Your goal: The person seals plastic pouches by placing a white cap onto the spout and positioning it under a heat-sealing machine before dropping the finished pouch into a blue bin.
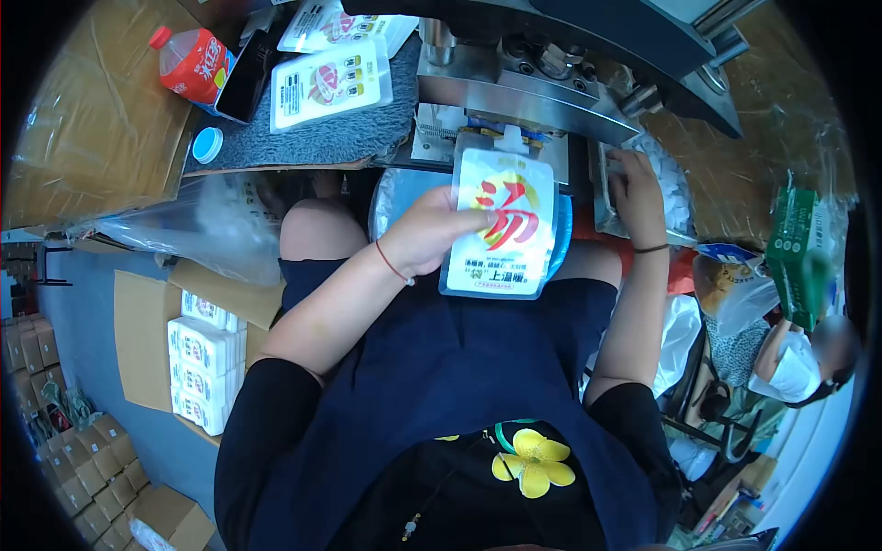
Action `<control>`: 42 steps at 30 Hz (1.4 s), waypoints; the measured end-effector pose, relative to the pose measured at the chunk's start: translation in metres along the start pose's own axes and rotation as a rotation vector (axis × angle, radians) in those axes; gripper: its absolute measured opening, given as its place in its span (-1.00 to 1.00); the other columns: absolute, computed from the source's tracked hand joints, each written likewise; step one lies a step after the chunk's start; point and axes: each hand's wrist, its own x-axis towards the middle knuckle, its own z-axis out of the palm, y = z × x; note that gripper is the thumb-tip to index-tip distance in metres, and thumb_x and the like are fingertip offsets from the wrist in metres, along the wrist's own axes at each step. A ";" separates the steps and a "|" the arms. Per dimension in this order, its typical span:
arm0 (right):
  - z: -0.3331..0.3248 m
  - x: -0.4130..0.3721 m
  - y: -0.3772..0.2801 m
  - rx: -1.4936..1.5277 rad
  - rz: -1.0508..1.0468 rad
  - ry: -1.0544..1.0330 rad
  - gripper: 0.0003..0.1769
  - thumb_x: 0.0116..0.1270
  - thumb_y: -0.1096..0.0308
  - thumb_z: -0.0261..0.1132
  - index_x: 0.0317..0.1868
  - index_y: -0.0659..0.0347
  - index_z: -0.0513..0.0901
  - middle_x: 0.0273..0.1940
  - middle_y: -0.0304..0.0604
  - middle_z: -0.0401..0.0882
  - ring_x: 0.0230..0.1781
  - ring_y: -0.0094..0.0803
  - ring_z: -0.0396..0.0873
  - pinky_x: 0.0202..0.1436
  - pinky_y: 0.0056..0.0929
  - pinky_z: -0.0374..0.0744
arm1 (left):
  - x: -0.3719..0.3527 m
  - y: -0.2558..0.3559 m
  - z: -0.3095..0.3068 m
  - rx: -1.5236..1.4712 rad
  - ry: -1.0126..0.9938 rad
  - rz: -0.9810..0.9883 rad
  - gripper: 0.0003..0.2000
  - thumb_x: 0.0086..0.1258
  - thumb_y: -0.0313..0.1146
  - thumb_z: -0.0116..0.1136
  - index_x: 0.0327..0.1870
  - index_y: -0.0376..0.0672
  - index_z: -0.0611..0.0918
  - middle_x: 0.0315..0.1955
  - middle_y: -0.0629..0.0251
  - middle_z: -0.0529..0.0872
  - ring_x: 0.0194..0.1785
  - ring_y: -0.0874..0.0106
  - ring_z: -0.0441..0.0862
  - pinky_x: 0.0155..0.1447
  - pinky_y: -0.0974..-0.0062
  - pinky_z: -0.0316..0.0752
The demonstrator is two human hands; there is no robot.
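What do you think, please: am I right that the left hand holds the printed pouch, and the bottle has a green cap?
Not quite: the head view shows that the bottle has a red cap, not a green one. The left hand does hold the printed pouch.

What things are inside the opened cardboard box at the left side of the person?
The cardboard box holds white packs with red and dark print, stacked in layers. The packs cover its bottom, so whatever lies beneath or behind them cannot be seen.
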 end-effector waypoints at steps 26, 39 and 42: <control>0.009 -0.020 -0.024 -0.006 0.282 0.363 -0.61 0.33 0.17 0.44 0.02 0.23 0.62 -0.33 0.03 0.66 -0.32 0.02 0.67 -0.23 -0.09 0.61 | 0.105 0.221 -0.156 1.773 0.534 0.717 -0.55 0.53 -0.25 0.08 0.41 -0.12 0.49 0.47 -0.10 0.39 0.54 -0.02 0.32 0.54 -0.04 0.29; 0.010 -0.019 -0.017 -0.013 0.242 0.362 -0.58 0.32 0.14 0.45 0.03 0.23 0.61 -0.35 0.03 0.67 -0.33 -0.01 0.69 -0.24 -0.11 0.61 | 0.120 0.244 -0.162 2.082 1.006 0.178 -0.47 0.56 0.04 -0.12 0.49 0.11 0.47 0.58 0.21 0.29 0.67 0.20 0.10 0.60 -0.29 -0.06; 0.011 -0.015 -0.023 0.010 0.273 0.365 -0.60 0.34 0.15 0.44 0.03 0.23 0.61 -0.36 0.00 0.65 -0.36 -0.04 0.67 -0.26 -0.12 0.59 | 0.103 0.213 -0.154 2.048 1.078 0.155 -0.47 0.54 0.04 -0.09 0.46 0.09 0.49 0.48 0.24 0.40 0.61 0.18 0.18 0.59 -0.35 -0.06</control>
